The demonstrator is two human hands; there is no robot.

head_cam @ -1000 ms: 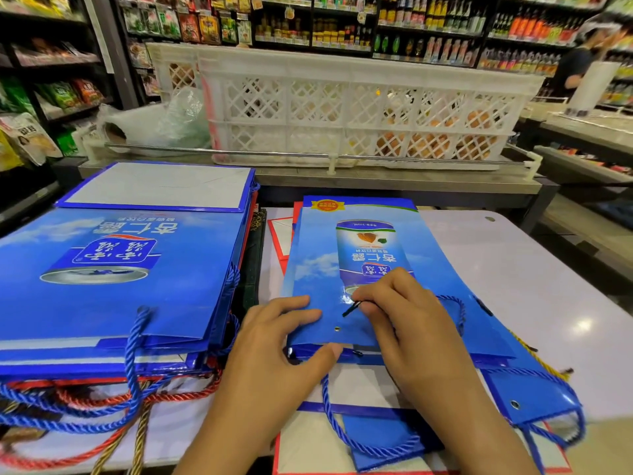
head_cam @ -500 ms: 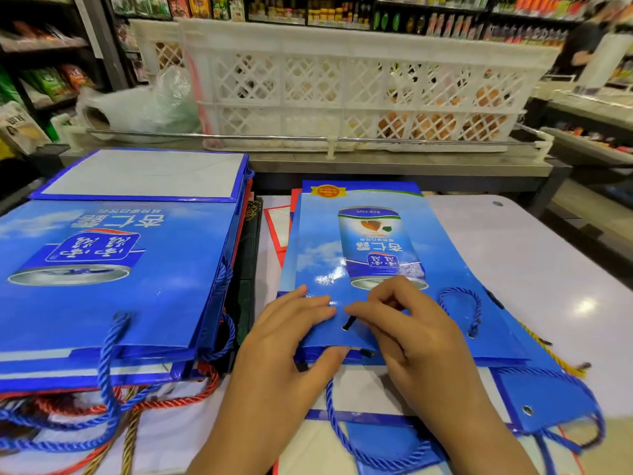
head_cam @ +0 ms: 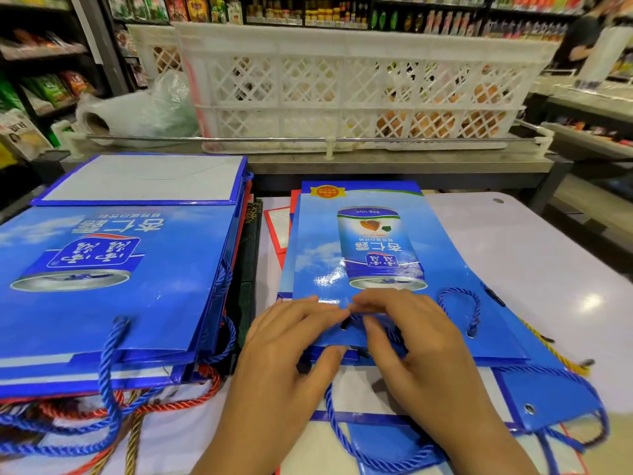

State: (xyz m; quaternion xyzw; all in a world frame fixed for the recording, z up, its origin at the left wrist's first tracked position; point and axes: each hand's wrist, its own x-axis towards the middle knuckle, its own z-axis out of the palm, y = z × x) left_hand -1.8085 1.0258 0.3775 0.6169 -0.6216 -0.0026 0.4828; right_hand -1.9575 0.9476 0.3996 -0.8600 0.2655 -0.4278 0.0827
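Observation:
A flat blue paper gift bag (head_cam: 370, 255) printed with a drink can lies on the white table (head_cam: 534, 269) in front of me. My left hand (head_cam: 291, 351) grips its near edge, thumb underneath and fingers on top. My right hand (head_cam: 411, 344) pinches the black-tipped end of a blue cord handle (head_cam: 342, 437) at a punched hole in that edge. A second blue cord loop (head_cam: 460, 303) sits threaded at the bag's right hole.
A tall stack of similar blue bags (head_cam: 113, 275) with blue, red and gold cords lies at left. More flat bags lie under the one I hold. A white lattice crate (head_cam: 359, 87) stands on the counter behind. A person stands far right by the shelves.
My hands have come closer together at the hole in the bag's edge, and my right fingers have drawn the cord tip against it. The view has tilted down a little.

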